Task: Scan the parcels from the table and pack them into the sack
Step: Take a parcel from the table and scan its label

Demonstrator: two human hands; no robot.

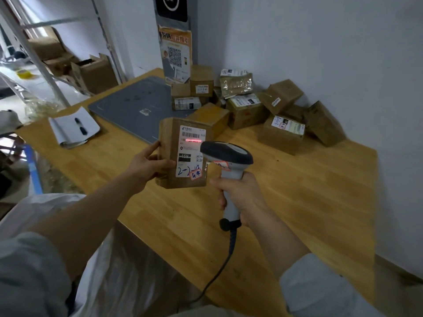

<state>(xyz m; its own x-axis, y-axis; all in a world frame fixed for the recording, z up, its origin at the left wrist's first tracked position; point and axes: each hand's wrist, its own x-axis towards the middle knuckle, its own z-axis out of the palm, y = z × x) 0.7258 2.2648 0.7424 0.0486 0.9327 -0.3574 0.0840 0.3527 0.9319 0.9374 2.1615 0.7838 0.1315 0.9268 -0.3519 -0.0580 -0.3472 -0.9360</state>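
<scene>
Head view: left hand [146, 164] grips parcel [170, 154]; right hand [240, 197] grips scanner [229, 156] beside it.

parcel depot: labelled cartons [246, 106], handheld scanner [229, 156], wooden table [297, 191]

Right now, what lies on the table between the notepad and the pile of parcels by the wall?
A flat grey mat lies between the notepad and the parcels, seen in the head view.

Held parcel [174, 138]: one. Piled parcels [246, 110]: about ten. Scanner [226, 154]: one. Notepad [73, 126]: one. Sack [128, 271]: one.
</scene>
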